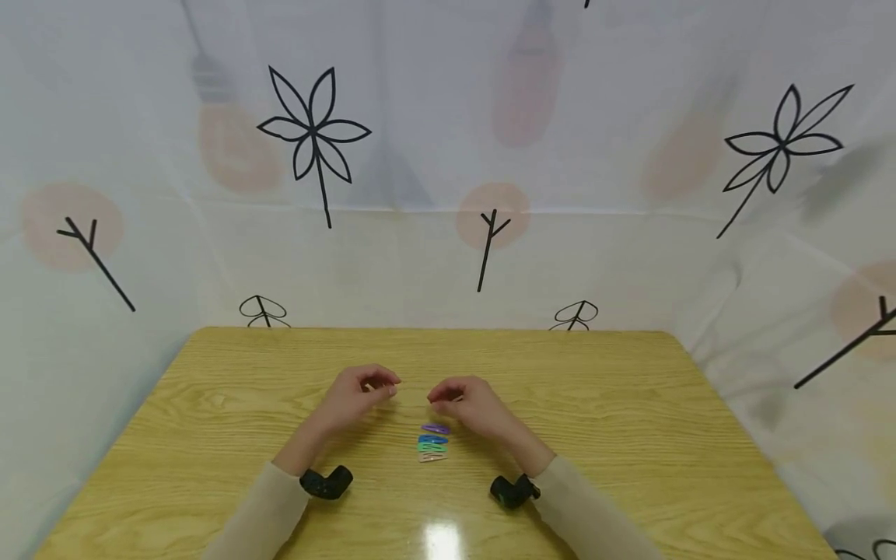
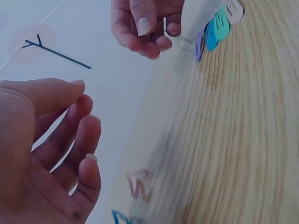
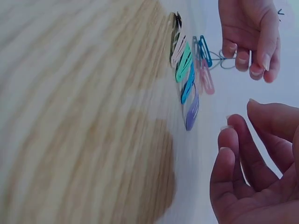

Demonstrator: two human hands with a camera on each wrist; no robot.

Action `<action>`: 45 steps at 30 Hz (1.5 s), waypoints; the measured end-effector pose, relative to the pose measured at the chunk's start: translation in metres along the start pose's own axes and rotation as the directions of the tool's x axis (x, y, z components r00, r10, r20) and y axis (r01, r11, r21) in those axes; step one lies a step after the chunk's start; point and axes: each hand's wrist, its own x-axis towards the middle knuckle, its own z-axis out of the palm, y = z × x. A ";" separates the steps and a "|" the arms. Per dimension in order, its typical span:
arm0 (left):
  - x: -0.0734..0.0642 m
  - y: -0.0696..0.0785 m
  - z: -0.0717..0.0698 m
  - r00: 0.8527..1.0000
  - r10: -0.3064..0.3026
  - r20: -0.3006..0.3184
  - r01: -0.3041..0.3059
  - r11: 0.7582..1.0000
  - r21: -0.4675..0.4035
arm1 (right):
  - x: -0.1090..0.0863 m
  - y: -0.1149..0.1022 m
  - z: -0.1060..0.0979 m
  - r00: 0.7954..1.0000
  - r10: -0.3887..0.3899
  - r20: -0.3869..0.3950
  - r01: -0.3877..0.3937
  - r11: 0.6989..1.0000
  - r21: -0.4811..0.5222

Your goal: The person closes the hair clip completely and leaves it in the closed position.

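Note:
Four-coloured snap hair clips lie in a short column on the table: a purple clip (image 1: 435,428), a blue clip (image 1: 432,439), a green clip (image 1: 432,448) and a pale pink clip (image 1: 432,458) nearest the body. Above the table, left of the column, my left hand (image 1: 358,395) has loosely bent fingers, thumb close to the index finger. Facing it, my right hand (image 1: 477,406) hovers just beyond and right of the purple clip, similarly bent. Neither shows anything held. Another pink clip (image 3: 206,79) and teal clip (image 3: 205,50) appear in the wrist views; the left arm hides them in the head view.
The wood-grain table (image 1: 595,404) reaches a patterned white cloth (image 1: 420,264) that hangs behind it and along both sides. A dark wrist camera (image 1: 327,483) is on the left wrist and another camera (image 1: 513,491) on the right.

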 end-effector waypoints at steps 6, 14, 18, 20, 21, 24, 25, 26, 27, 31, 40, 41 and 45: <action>-0.008 -0.014 -0.017 0.997 -0.015 -0.079 0.018 0.999 0.037 | 0.010 -0.002 0.006 1.000 -0.006 -0.018 0.005 1.000 -0.016; -0.019 -0.025 -0.033 0.991 -0.025 -0.129 0.038 0.994 0.100 | 0.023 -0.003 0.015 0.999 -0.014 -0.035 0.014 1.000 0.002; -0.020 -0.025 -0.034 0.991 -0.020 -0.129 0.037 0.991 0.127 | 0.034 -0.007 0.021 0.999 0.003 -0.038 -0.002 1.000 0.017; -0.019 -0.026 -0.033 0.991 -0.013 -0.131 0.033 0.988 0.148 | 0.041 -0.009 0.024 0.999 0.006 -0.035 -0.005 1.000 0.021; -0.018 -0.026 -0.033 0.991 -0.008 -0.134 0.030 0.987 0.158 | 0.044 -0.010 0.026 0.999 0.009 -0.032 -0.008 1.000 0.029; -0.014 -0.028 -0.031 0.991 0.005 -0.137 0.024 0.978 0.205 | 0.053 -0.012 0.032 1.000 0.008 -0.027 -0.007 0.999 0.032; -0.013 -0.028 -0.031 0.991 0.008 -0.136 0.023 0.975 0.220 | 0.055 -0.013 0.034 1.000 0.007 -0.026 -0.006 0.999 0.031; -0.012 -0.029 -0.030 0.991 0.009 -0.134 0.023 0.973 0.231 | 0.057 -0.013 0.036 1.000 0.000 -0.027 0.001 1.000 0.031; -0.010 -0.029 -0.030 0.991 0.010 -0.132 0.022 0.971 0.239 | 0.059 -0.014 0.038 1.000 -0.006 -0.029 0.007 1.000 0.026; -0.006 -0.029 -0.028 0.993 0.004 -0.119 0.028 0.963 0.268 | 0.065 -0.015 0.044 0.999 -0.024 -0.030 0.024 1.000 -0.006; 0.001 -0.027 -0.025 0.997 0.064 -0.054 -0.036 0.909 0.416 | 0.072 -0.015 0.053 0.999 -0.035 -0.018 0.034 0.996 -0.079; 0.001 -0.027 -0.024 0.997 0.067 -0.046 -0.041 0.901 0.433 | 0.072 -0.016 0.053 1.000 -0.029 -0.013 0.027 0.996 -0.079; 0.003 -0.029 -0.024 0.997 0.072 -0.027 -0.050 0.870 0.491 | 0.071 -0.017 0.055 1.000 -0.020 0.004 0.021 0.997 -0.074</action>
